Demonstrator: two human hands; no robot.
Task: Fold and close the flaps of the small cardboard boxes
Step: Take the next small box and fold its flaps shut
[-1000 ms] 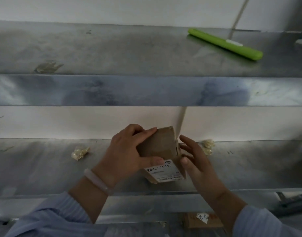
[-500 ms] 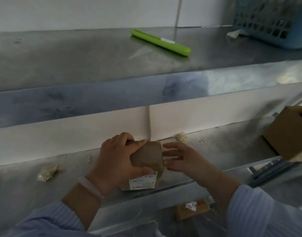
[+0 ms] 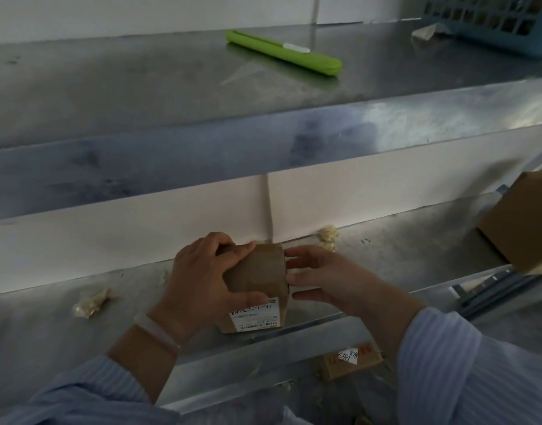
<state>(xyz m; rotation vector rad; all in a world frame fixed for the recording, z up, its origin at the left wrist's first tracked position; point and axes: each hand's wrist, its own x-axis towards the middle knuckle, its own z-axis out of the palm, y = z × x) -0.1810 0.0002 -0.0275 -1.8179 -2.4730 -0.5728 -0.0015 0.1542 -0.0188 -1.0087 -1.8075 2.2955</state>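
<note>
The small cardboard box (image 3: pixel 257 271) stands upright on the steel tabletop (image 3: pixel 417 256), just below the middle of the frame, with its white label (image 3: pixel 254 317) facing the camera. The left hand (image 3: pixel 202 280) grips it from the left. Its fingers (image 3: pixel 239 251) curl over the far top edge, and its thumb presses the near face just above the label. The right hand (image 3: pixel 331 277) is at the box's right side with its fingers (image 3: pixel 297 251) held fairly straight and slightly spread. The tips touch or nearly touch the side wall and close round nothing.

The top of this box looks flat and shut, with no flap standing up, so the folding on this 1 seems done or nearly done. What appears to be left is a final press or tuck. Whether the flaps are locked in cannot be told, because the left hand covers part of the top.

More work probably waits. A larger cardboard box (image 3: pixel 521 222) sits at the right edge of the frame, and its top cannot be judged. Another box with a white sticker (image 3: pixel 349 360) lies below the tabletop at lower right.

A green case (image 3: pixel 285 52) lies on the upper shelf (image 3: pixel 110 87). A blue basket (image 3: pixel 493 23) is in the upper right corner.
</note>
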